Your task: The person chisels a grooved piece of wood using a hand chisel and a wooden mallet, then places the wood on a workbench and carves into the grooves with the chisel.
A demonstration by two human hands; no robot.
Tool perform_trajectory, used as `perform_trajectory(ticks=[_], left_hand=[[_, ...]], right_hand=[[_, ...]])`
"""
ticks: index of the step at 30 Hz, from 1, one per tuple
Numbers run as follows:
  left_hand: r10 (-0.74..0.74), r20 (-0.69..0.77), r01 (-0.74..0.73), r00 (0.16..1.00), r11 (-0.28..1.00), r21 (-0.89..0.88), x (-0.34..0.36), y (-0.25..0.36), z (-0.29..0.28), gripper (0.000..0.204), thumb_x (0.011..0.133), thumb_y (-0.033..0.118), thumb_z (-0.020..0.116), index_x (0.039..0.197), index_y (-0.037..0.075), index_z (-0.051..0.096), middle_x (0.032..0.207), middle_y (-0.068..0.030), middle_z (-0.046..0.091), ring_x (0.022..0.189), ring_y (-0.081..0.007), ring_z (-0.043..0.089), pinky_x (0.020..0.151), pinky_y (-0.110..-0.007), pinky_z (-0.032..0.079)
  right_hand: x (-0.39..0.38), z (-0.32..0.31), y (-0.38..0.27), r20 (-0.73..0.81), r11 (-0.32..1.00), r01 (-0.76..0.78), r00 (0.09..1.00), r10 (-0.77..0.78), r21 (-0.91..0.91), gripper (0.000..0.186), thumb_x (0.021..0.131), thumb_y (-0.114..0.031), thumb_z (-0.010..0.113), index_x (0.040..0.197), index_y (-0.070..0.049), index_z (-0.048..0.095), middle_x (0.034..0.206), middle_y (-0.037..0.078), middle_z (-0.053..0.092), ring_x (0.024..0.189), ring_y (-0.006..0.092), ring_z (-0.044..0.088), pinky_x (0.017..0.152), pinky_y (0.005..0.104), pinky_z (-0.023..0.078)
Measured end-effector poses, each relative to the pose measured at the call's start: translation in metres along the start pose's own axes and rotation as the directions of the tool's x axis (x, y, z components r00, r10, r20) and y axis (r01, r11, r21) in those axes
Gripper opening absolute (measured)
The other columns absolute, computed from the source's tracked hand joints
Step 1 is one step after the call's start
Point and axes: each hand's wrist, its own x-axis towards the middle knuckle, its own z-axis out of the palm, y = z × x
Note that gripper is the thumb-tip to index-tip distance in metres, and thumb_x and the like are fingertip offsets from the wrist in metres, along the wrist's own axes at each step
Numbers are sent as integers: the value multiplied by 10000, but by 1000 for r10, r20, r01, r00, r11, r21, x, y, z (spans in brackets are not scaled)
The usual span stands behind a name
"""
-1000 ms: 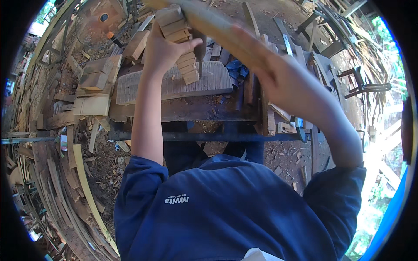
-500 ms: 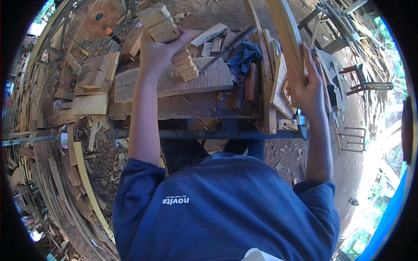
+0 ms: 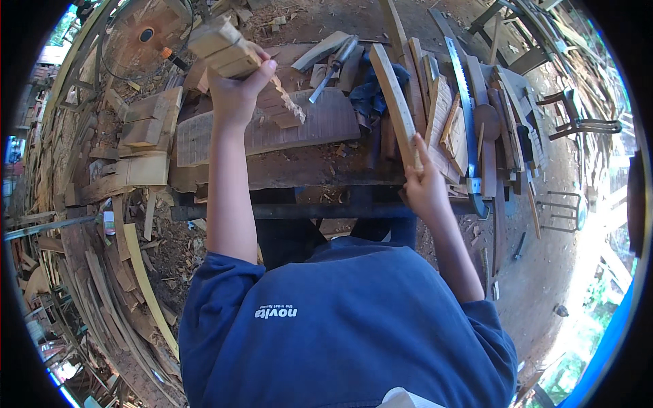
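Left hand (image 3: 235,85) raised over the left part of the long grey board (image 3: 330,122), and it's curled firmly round a notched wooden block (image 3: 224,51), thumb pointing up along the near side, most of the fingers out of sight behind! That block leans, its thick end up beyond the board's far edge, its jagged lower end showing against the board's middle; whether it touches down there, I can't tell.

Over to the right hand (image 3: 425,180), just off the near right corner of the board: closed around the lower end of a wooden bar (image 3: 394,95), one finger laid out along it, the bar slanting up and away to the right of the board.

Look at the chisel (image 3: 343,54), lying past the board's far edge with its blade pointing back toward it. Crumpled blue cloth (image 3: 371,95) sits just beside the board's right end, and a handsaw (image 3: 462,95) lies further right among loose strips. Left of the board, a stack of blocks (image 3: 146,115). All that on a brown table (image 3: 326,170), its bare strip running along the board's near side.
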Motion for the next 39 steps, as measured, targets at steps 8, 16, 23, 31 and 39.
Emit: perform_trajectory(ticks=[8, 16, 23, 31, 39], left_hand=[[68, 48, -52, 997, 959, -277, -28, 3, -27, 449, 792, -73, 672, 1139, 103, 449, 970, -85, 607, 891, -194, 644, 853, -372, 553], [-27, -135, -36, 990, 899, -437, -65, -6, -78, 391, 804, -80, 625, 1095, 128, 467, 951, -72, 556, 926, -226, 606, 960, -467, 535], [-14, -228, -104, 974, 862, -496, -103, -22, -104, 392, 804, -46, 667, 1096, 142, 486, 970, -54, 540, 963, -214, 574, 965, -438, 496], [-19, -254, -120, 967, 846, -519, -116, -23, -104, 381, 802, -25, 695, 1064, 146, 478, 964, -47, 524, 956, -209, 558, 958, -432, 473], [71, -174, -129, 982, 929, -346, -110, 8, -78, 429, 784, -78, 679, 1074, 135, 445, 955, -66, 537, 909, -210, 565, 911, -427, 483]], right_hand=[[-7, 72, 22, 53, 928, 96, 995, -82, -359, 887, 834, -2, 604, 1613, -304, 308, 1302, 364, 465, 1255, 588, 484, 1009, 565, 502], [25, 94, 18, 18, 936, 233, 971, -237, -264, 707, 837, -71, 663, 1504, -239, 499, 1361, 367, 418, 1207, 599, 510, 994, 548, 518], [51, 77, -2, -85, 847, 226, 950, -302, -481, 290, 925, -231, 652, 1184, -113, 707, 987, 243, 684, 983, 454, 673, 843, 525, 554], [247, 88, -93, -202, 972, 224, 951, -233, -65, 639, 873, -386, 731, 1283, 74, 565, 1179, 308, 686, 1143, 419, 672, 989, 448, 524], [323, 156, -104, -95, 995, -24, 995, 34, 101, 866, 858, -229, 749, 1362, 236, 220, 1120, 337, 667, 1001, 412, 714, 846, 417, 619]])
